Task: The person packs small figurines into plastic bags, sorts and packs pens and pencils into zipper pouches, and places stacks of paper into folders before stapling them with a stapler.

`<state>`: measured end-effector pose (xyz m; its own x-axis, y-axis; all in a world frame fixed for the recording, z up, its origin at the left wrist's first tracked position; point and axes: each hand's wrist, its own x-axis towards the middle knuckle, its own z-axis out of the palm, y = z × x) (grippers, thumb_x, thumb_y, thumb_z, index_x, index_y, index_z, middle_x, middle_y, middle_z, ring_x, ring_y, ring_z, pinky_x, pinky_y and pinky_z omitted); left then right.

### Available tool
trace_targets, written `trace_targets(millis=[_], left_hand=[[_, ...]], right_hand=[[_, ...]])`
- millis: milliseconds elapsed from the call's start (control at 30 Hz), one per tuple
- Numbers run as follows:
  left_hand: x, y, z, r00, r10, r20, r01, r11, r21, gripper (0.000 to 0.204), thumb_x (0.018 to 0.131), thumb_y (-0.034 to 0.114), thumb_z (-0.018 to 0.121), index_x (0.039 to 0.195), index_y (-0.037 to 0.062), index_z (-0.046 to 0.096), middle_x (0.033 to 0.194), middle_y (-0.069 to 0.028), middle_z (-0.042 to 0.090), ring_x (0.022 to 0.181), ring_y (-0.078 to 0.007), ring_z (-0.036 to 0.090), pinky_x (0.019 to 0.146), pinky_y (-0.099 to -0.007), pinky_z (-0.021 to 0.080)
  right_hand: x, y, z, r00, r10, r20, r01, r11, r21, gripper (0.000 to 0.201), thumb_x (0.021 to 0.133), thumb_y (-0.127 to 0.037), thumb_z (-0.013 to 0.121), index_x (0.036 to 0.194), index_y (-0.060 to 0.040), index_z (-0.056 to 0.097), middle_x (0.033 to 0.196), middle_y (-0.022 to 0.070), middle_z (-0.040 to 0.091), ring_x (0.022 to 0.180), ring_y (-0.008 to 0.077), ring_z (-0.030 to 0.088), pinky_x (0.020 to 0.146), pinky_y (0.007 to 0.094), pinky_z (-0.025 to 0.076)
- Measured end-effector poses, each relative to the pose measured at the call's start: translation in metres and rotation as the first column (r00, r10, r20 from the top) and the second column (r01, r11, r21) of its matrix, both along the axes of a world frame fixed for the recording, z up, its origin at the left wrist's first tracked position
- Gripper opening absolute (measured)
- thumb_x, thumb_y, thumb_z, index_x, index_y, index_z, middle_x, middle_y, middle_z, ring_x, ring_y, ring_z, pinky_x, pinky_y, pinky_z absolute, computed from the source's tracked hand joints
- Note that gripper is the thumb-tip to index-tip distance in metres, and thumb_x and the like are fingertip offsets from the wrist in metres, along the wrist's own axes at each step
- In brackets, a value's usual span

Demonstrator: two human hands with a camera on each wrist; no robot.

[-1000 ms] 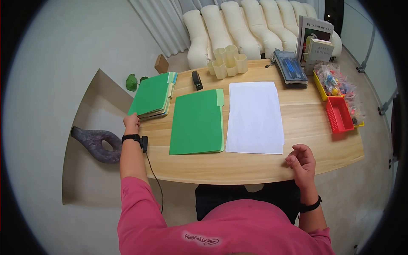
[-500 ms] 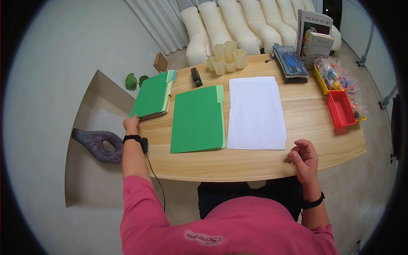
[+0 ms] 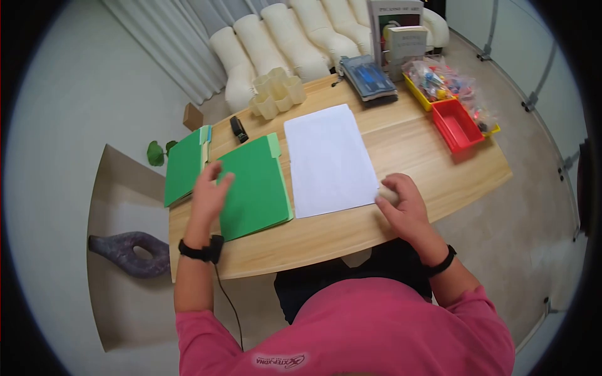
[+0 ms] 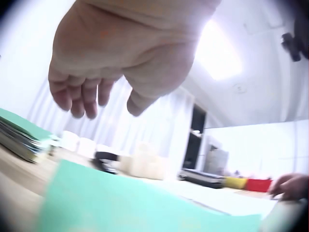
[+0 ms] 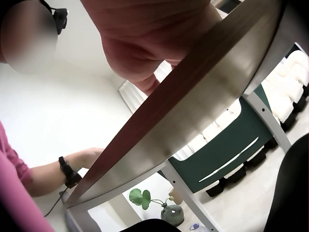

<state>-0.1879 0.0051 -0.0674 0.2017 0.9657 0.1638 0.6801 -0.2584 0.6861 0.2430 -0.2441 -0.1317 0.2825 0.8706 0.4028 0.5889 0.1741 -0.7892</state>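
The left hand [image 3: 210,193] hovers over the left edge of a green folder [image 3: 254,188], fingers spread and nothing in its grasp; in the left wrist view the same hand [image 4: 125,53] hangs above the folder [image 4: 135,203]. Beside that folder lies a stack of white paper [image 3: 329,160]. At the paper's near right corner is the right hand [image 3: 404,203], its fingers and thumb loosely bent and apart. Whether it touches the paper cannot be told. More green folders [image 3: 184,166] lie stacked at the table's left end.
A black stapler [image 3: 239,129] and a cream honeycomb holder [image 3: 276,94] stand behind the folders. Farther right are a pencil case [image 3: 369,78], upright books [image 3: 407,47], a yellow basket with bagged items [image 3: 433,84] and a red basket [image 3: 456,125]. A cable hangs from the left wrist.
The left hand has left the folder stack and moved right, over the single folder. The right hand has moved left to the paper's corner. The head view has turned and shifted.
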Motion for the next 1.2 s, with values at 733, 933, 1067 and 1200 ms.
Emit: trace_targets(millis=[733,933,1067,1200], left_hand=[[0.212,-0.102,-0.031,0.832,-0.262,-0.489,0.271,0.961,-0.054,0.105,0.085,0.048,0.082,0.161,-0.0087,0.037,0.150,-0.0393,0.052,0.142,-0.0519,0.051,0.119,-0.0530,0.044],[0.246,-0.088,-0.023,0.851,-0.186,-0.491,0.142,0.982,-0.126,0.121,0.081,0.048,0.087,0.162,-0.0144,0.023,0.142,-0.0391,0.058,0.136,-0.0524,0.055,0.114,-0.0537,0.049],[0.259,-0.070,-0.013,0.875,-0.107,-0.473,0.038,0.987,-0.153,0.118,0.071,0.045,0.095,0.153,-0.0190,0.039,0.136,-0.0357,0.064,0.128,-0.0490,0.063,0.109,-0.0494,0.054],[0.266,-0.042,0.001,0.840,-0.276,-0.467,0.094,0.922,-0.376,0.099,0.064,0.040,0.098,0.137,-0.0150,0.062,0.124,-0.0297,0.072,0.114,-0.0427,0.072,0.099,-0.0454,0.059]], right_hand=[[0.010,-0.045,0.007,0.942,-0.074,0.328,0.108,0.990,-0.085,0.068,0.090,-0.033,0.080,0.146,-0.0003,0.059,0.152,0.0232,0.059,0.141,0.0444,0.052,0.112,0.0550,0.044],[0.000,-0.042,0.010,0.873,-0.060,0.484,0.139,0.982,-0.128,0.069,0.091,-0.037,0.077,0.148,-0.0015,0.058,0.157,0.0194,0.056,0.143,0.0456,0.050,0.111,0.0551,0.043],[0.001,-0.044,0.010,0.868,-0.062,0.492,0.148,0.979,-0.138,0.070,0.092,-0.037,0.077,0.148,-0.0016,0.057,0.157,0.0199,0.056,0.144,0.0453,0.049,0.111,0.0551,0.043],[0.001,-0.044,0.010,0.872,-0.058,0.486,0.146,0.979,-0.145,0.070,0.093,-0.039,0.076,0.149,-0.0018,0.058,0.157,0.0203,0.056,0.144,0.0447,0.049,0.111,0.0547,0.043]])
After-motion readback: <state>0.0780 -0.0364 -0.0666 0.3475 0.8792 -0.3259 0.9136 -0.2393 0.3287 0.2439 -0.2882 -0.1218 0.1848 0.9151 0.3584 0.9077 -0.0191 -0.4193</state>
